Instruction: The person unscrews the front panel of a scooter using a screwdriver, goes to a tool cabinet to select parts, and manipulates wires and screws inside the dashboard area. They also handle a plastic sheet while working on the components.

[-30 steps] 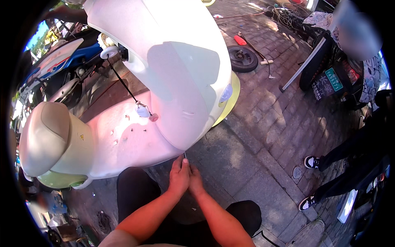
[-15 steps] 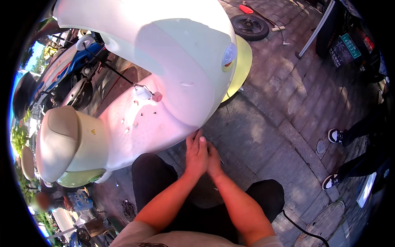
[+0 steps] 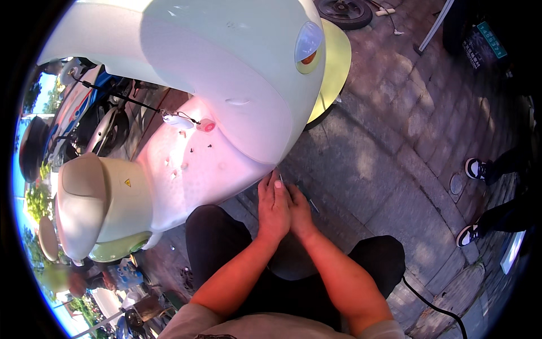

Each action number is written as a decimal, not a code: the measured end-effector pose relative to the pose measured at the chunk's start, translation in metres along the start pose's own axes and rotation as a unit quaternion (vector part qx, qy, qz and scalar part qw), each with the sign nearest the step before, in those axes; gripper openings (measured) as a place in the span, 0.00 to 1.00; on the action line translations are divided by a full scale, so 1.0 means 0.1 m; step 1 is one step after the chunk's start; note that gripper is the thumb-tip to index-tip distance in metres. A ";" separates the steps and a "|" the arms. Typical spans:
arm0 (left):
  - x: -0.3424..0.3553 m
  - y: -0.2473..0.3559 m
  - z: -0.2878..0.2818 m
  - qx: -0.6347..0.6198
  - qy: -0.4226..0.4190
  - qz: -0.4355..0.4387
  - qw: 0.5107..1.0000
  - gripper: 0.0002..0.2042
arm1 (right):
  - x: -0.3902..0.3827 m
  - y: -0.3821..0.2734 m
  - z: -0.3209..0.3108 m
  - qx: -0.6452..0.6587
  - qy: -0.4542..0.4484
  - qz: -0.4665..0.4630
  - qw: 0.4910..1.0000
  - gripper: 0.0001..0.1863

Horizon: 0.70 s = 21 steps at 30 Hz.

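Paved brick ground [image 3: 395,147] outdoors, with both hands pressed together at the lower edge of a pale scooter body.

Left hand [image 3: 273,206] lies flat, fingers straight and close together, its tips touching the lower rim of the scooter's front panel [image 3: 226,73]; the right hand [image 3: 300,212] sits just beside and partly under it, curled narrow, and whether it grips anything cannot be told. A thin metal piece [image 3: 280,178] shows at the fingertips. Beyond the hands lies the pink footboard [image 3: 197,169], dotted with small loose bits; further left stands the cream seat [image 3: 84,198]. Both forearms reach forward over dark-trousered knees.
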State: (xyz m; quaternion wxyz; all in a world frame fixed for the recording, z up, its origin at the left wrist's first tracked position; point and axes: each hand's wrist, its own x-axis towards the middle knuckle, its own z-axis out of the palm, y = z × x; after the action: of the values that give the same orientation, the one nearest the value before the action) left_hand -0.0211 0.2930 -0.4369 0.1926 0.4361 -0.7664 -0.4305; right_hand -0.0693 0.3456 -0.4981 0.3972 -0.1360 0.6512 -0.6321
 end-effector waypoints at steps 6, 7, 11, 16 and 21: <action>0.04 0.03 0.02 -0.218 -0.013 -0.109 0.970 0.27 | 0.00 -0.11 -0.06 0.182 -0.047 0.103 0.977 0.15; 0.05 -0.02 0.02 -0.271 -0.005 -0.122 0.955 0.26 | 0.00 -0.13 -0.07 0.161 -0.050 0.108 0.980 0.14; 0.16 -0.21 0.02 -0.372 0.012 -0.161 0.914 0.21 | 0.03 -0.07 -0.06 0.046 -0.014 0.053 0.997 0.12; 0.20 -0.27 0.03 -0.376 -0.001 -0.162 0.912 0.17 | -0.02 -0.15 0.02 -0.071 0.067 -0.040 0.994 0.13; 0.24 -0.12 0.00 -0.370 -0.019 -0.183 0.911 0.17 | -0.03 -0.27 0.00 -0.139 0.071 -0.021 0.988 0.13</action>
State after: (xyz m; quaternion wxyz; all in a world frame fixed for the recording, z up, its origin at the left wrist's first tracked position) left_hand -0.0278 0.2699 -0.4489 0.2439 0.4576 -0.4623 -0.7193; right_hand -0.0758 0.3432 -0.4717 0.3142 -0.1585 0.7563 -0.5515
